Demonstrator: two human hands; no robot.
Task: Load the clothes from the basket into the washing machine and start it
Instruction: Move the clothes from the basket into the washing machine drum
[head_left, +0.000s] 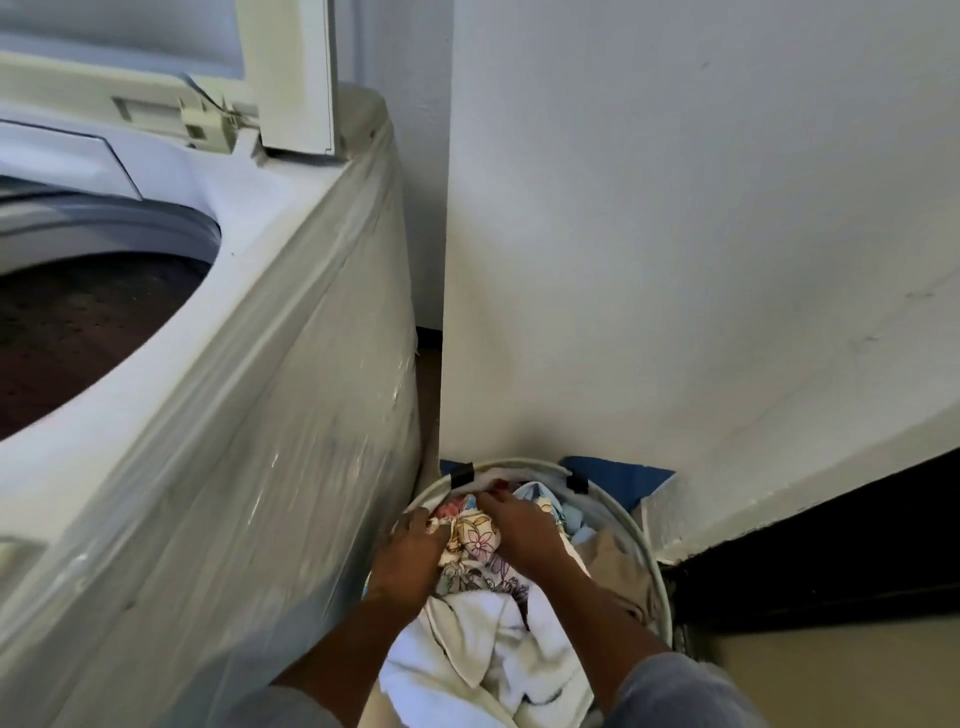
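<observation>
A white top-loading washing machine (249, 322) wrapped in clear plastic fills the left, its lid (291, 67) raised and its dark drum (78, 332) open. A round white laundry basket (652, 540) stands on the floor to its right, against the wall. It is full of clothes: a floral cloth (475, 540) on top, white towels (498, 654) nearer me, pale blue and beige pieces at the right. My left hand (410, 558) grips the floral cloth at its left side. My right hand (519, 525) grips the same cloth from above.
A white wall (675, 234) rises right behind the basket. A narrow gap runs between the machine and the wall. Something blue (618, 478) lies on the floor behind the basket. A dark opening (831, 551) lies at the lower right.
</observation>
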